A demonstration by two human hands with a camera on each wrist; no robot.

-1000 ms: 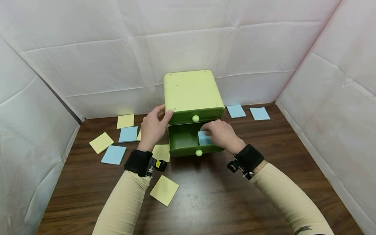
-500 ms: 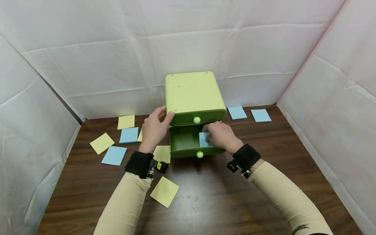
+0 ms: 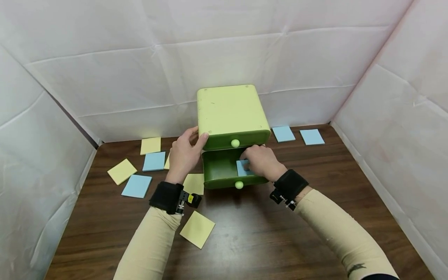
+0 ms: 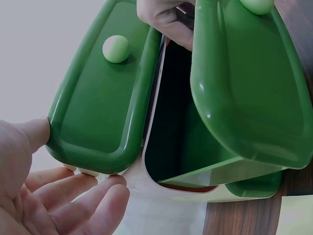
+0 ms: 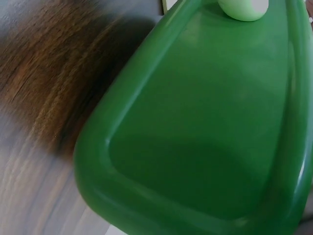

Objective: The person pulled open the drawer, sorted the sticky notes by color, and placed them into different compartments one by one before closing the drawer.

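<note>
The right hand (image 3: 260, 161) reaches into the pulled-out lower drawer (image 3: 222, 171) of the small green drawer unit (image 3: 231, 112), its grip curled round a blue sticky note (image 3: 242, 168) that sits inside the drawer toward its right side. From the head view I cannot tell whether the note already lies flat on the drawer floor or is held just above it, since the fingers cover most of it. The left hand (image 3: 183, 153) steadies the unit, thumb on the front corner of the closed upper drawer (image 3: 234, 139) and relaxed fingers along the unit's left wall; in the left wrist view the fingers (image 4: 93, 205) lie straight, clasping nothing.

The risks, as I judge them: the sticky strip could cling to the fingertips, so the note lifts out again with the hand. A curled edge left standing could catch under the upper drawer front when the lower one slides in. If the left hand eases off, a push on the knob (image 3: 239, 184) could slide the whole light unit back across the tabletop (image 3: 245, 233) instead of shutting the drawer. More yellow and blue notes (image 3: 136, 186) lie scattered on either side.
</note>
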